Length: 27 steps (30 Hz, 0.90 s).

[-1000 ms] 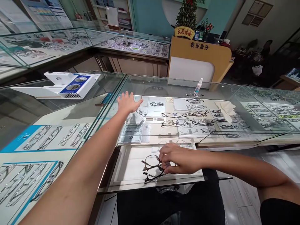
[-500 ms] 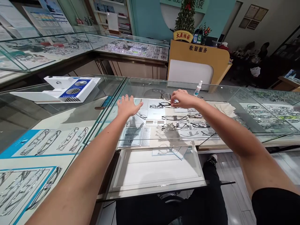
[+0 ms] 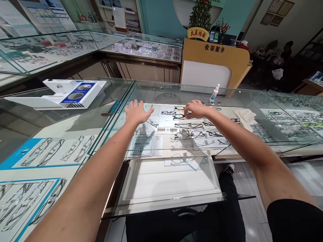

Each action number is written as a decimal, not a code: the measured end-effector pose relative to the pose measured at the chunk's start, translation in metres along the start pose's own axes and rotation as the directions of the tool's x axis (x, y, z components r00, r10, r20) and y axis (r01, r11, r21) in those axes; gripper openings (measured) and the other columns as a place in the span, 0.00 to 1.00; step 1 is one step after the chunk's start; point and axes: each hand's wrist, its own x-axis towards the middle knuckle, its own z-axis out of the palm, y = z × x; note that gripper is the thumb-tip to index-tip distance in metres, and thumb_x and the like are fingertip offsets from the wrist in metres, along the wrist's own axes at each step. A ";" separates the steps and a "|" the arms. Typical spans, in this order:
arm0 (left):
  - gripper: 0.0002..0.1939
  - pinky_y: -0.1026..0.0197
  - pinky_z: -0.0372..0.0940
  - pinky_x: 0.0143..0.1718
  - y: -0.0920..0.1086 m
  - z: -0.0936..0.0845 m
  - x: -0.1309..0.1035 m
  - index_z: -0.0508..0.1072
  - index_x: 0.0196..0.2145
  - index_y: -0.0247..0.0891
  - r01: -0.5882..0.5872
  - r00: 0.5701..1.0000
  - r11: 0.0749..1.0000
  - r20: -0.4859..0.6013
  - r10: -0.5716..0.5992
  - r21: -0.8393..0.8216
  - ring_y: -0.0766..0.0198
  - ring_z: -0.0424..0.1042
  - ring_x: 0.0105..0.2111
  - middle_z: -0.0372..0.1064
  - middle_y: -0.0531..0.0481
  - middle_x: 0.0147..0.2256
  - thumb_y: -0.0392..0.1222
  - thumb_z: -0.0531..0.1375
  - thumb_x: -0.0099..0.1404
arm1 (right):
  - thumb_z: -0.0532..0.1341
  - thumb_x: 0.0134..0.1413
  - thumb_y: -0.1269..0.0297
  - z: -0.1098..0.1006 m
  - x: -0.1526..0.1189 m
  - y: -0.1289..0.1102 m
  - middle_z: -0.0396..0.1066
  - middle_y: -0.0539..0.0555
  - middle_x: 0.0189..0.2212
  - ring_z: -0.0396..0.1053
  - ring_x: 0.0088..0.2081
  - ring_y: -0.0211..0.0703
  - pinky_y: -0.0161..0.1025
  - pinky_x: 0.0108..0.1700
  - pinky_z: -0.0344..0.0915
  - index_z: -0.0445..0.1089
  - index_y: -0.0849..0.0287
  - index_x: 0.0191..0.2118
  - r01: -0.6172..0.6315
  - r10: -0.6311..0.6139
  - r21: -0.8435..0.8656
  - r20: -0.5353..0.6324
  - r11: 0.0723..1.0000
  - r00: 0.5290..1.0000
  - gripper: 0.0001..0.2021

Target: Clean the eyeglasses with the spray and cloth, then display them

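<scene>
Glass surface (image 3: 151,90): several eyeglasses (image 3: 188,126) already set out in rows; the laying-out looks well along.
Drawer (image 3: 174,200): pulled out, not yet pushed in.
Left hand (image 3: 137,112): palm down at the glass, fingers spread apart, its grip holding nothing.
Right hand (image 3: 194,109): grip clamped on the dark-framed glasses.
Dark-framed glasses (image 3: 179,117): near the surface's far side, release seemingly all that is left for them.

Black eyeglasses (image 3: 178,117) partly hidden by right hand (image 3: 196,109), wall certificates (image 3: 277,7) unreadably small, plant (image 3: 200,17) cropped above
</scene>
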 end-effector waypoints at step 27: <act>0.55 0.32 0.41 0.81 0.002 -0.005 -0.002 0.51 0.83 0.29 0.017 0.999 1.000 0.031 -0.017 0.007 0.36 0.38 0.84 0.38 0.31 0.84 0.74 0.43 0.74 | 0.68 0.70 0.63 0.017 -0.011 -0.002 0.78 0.62 0.68 0.64 0.73 0.64 0.69 0.80 0.41 0.88 0.54 0.42 0.007 -0.007 0.003 -0.180 1.000 0.984 0.09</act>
